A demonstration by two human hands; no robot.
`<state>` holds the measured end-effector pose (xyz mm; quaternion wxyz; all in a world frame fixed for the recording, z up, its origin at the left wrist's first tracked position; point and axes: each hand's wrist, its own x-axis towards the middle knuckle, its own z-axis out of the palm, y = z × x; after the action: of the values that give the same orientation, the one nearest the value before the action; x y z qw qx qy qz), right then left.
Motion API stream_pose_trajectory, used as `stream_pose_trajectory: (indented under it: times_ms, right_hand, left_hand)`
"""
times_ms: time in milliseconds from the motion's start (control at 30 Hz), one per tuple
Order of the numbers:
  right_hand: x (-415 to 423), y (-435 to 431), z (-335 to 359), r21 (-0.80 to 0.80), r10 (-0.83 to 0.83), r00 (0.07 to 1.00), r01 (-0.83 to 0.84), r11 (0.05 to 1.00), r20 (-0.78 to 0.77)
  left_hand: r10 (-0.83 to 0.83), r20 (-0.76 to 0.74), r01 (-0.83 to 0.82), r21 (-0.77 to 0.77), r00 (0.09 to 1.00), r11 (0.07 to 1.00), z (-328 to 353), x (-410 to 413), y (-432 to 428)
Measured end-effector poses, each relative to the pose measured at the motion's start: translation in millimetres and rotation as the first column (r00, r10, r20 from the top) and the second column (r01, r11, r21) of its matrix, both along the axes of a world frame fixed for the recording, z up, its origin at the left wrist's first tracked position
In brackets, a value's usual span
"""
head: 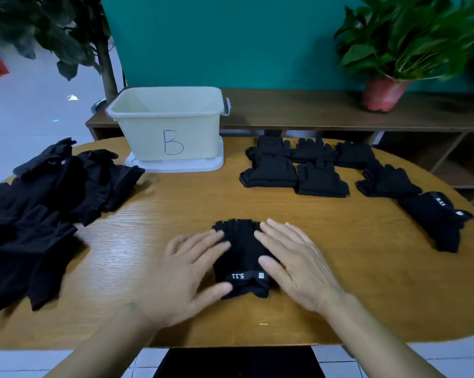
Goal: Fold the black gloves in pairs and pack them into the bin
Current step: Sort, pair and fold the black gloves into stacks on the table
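A pair of black gloves [244,255] lies stacked on the wooden table [175,208], fingers pointing away, a white "5.11" label at the cuff. My left hand [184,271] rests flat on its left side, fingers straight. My right hand [295,260] lies flat on its right side. A heap of loose black gloves [44,211] covers the table's left end. Several folded pairs [323,170] lie at the back right, one more [437,216] at the far right. The cream bin [167,124] marked "B" stands empty at the back, on its lid.
A low wooden shelf [312,110] runs behind the table with a potted plant [388,91] on its right part. A tall dark-leaved plant [104,58] stands behind the bin on the left. Bare tabletop lies between the heap and my hands.
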<state>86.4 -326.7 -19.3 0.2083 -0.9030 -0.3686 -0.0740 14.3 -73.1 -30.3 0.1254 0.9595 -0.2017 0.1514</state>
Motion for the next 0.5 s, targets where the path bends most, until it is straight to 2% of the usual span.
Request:
stream_pose_trajectory:
  times_ms: [67,133,233,333,400,500]
  right_hand:
    - [-13.3,0.7,-4.5,-0.007,0.043,0.998,-0.043,0.999,0.046]
    - [-20.8,1.1,-9.5,-0.066,0.068,0.996,-0.064,0.996,0.061]
    - [-23.7,0.2,-12.7,-0.160,0.089,0.996,-0.087,0.983,0.007]
    - [-25.3,-1.5,-8.5,-0.170,0.097,0.993,-0.107,0.980,-0.066]
    - [-23.4,-1.4,-5.8,-0.132,0.086,0.994,-0.094,0.987,-0.066]
    - [-16.6,1.0,-12.4,-0.058,0.059,0.998,-0.059,0.997,-0.010]
  left_hand:
    - [-0.096,0.026,0.095,0.025,0.995,0.995,-2.5,-2.2,-5.5]
    - [-0.121,0.027,0.120,0.041,0.992,0.992,-5.2,0.1,-8.4]
    - [-0.102,0.011,0.101,0.031,0.995,0.994,-4.2,5.6,-12.9]
    - [-0.082,-0.013,0.082,0.033,0.997,0.996,-1.1,11.9,-17.3]
    - [-0.051,-0.011,0.051,-0.020,0.999,0.999,-0.8,13.7,-18.0]
    - [0.013,-0.051,-0.022,-0.189,0.999,0.982,-0.7,9.8,-21.1]
